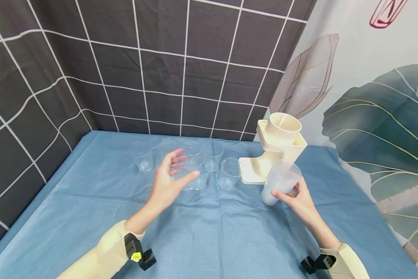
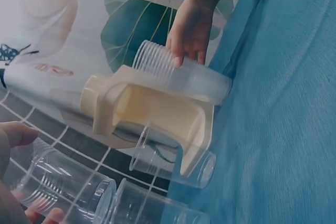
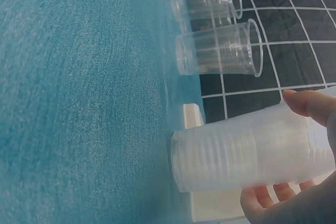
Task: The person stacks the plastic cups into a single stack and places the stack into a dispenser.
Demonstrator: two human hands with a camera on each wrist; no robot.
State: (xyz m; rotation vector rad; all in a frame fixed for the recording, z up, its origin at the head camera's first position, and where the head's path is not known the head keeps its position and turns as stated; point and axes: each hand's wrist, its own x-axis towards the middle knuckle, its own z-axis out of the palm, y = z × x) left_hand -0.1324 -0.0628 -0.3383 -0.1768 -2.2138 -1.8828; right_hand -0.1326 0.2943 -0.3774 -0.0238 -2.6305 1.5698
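A clear plastic cup [image 2: 65, 179] is in my left hand [image 1: 168, 184], thumb on one side and fingers on the other. In the left wrist view it looks upside down, its rim close to the rim of an upright cup [image 2: 149, 203] below; whether they touch I cannot tell. My right hand [image 1: 299, 199] grips a tall stack of nested plastic cups [image 1: 279, 182], slightly tilted, base at or just above the cloth. Directly behind the stack stands a cream plastic stand [image 1: 255, 170] with a round collar [image 1: 283, 126] on top.
Several clear cups stand upright along the back of the blue cloth [image 1: 195, 236], among them a far-left cup [image 1: 145, 161] and one beside the stand [image 1: 228, 174]. A dark gridded curtain [image 1: 160, 73] hangs behind, and a leaf-patterned curtain [image 1: 355, 50] hangs at the right.
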